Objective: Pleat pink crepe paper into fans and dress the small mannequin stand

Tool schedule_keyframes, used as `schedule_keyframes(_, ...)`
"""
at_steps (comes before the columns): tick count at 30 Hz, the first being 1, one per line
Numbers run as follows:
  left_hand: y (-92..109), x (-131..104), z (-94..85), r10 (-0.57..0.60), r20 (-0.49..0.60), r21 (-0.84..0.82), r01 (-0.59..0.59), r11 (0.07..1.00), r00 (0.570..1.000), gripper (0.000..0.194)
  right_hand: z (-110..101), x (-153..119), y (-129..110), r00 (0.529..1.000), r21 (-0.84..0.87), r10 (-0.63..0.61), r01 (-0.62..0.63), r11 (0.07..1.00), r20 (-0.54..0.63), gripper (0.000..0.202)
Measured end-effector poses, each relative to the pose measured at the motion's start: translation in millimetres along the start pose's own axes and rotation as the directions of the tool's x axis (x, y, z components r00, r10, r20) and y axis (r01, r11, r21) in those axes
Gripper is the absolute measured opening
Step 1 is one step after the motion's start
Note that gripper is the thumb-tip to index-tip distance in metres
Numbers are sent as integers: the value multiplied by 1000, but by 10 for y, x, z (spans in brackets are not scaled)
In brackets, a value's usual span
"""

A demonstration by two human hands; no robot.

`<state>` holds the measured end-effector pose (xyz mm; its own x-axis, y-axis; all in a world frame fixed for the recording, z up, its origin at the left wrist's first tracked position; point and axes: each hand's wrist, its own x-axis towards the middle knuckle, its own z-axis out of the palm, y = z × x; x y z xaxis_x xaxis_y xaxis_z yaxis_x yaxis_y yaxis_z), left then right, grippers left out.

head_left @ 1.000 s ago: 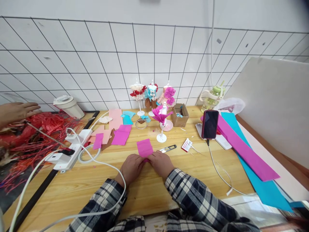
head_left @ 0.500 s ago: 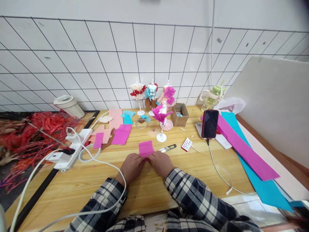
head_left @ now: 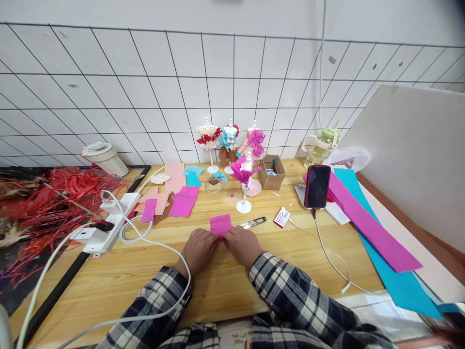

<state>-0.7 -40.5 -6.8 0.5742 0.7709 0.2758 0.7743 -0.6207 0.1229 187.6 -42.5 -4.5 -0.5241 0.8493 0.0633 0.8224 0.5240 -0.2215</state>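
Observation:
A small magenta crepe paper piece (head_left: 220, 224) lies on the wooden table in front of me. My left hand (head_left: 199, 249) pinches its near edge from the left, and my right hand (head_left: 241, 244) pinches the same edge close beside it. The fingertips almost meet, and the edge between them is partly hidden. Just beyond my right hand lie thread snips (head_left: 254, 223). Farther back stands a small white dress form (head_left: 244, 194) wearing a magenta pleated paper skirt.
Behind stand several decorated dress forms (head_left: 209, 140) and a cardboard box (head_left: 272, 173). On the left are magenta paper (head_left: 184, 201) and a power strip (head_left: 111, 232), whose white cable crosses my left sleeve. To the right are a phone (head_left: 317, 186), a thread card (head_left: 281, 217) and long paper strips (head_left: 370, 220).
Both hands keep their pinch on the paper's near edge, with barely any movement. The whole view has shifted very slightly.

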Motion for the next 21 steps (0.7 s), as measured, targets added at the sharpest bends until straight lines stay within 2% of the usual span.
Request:
schedule_keyframes(8,11,5,-4,26,-41,-23,-27,999,999,21,-10,4,2,999,-15,-31,31,999,-32,21)
schedule_keyframes(16,-2,-3,25,-16,-11,-14,16,1000,1000,23,-5,0,-2,1000,24,27,-27,999,4,19)
schedule_keyframes(21,5,9,11,7,-18,-13,-7,1000,1000,22,-9,5,-3,1000,-8,2,-2,1000,14,22)
